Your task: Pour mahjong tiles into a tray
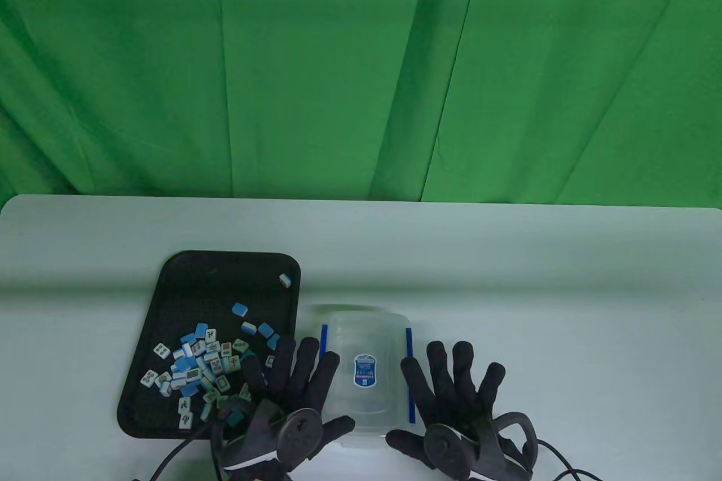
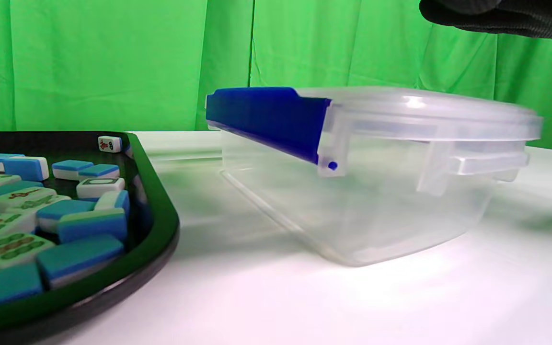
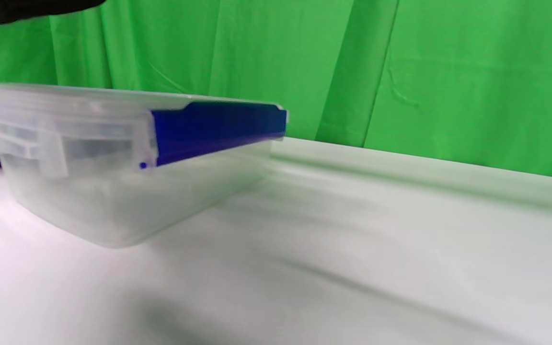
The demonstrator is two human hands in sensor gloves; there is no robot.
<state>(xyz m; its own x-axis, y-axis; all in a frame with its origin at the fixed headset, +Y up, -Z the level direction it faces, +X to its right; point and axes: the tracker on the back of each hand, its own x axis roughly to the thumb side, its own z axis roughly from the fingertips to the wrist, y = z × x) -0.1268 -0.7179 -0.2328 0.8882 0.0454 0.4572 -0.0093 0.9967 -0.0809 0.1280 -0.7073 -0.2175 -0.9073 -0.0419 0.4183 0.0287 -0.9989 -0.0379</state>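
Mahjong tiles [image 1: 197,360] are lying heaped toward the near-left corner of the black tray [image 1: 169,278], near the table's [image 1: 507,278] front edge. Just right, the lidded clear container [image 1: 365,334] is standing — the left hand [image 1: 293,385] and right hand [image 1: 457,391] flanking it, fingers spread, gripping nothing.

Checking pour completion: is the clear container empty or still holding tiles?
Empty. The wrist views look straight through the container walls and show no tiles; its lid is on, and the tiles lie in the tray.
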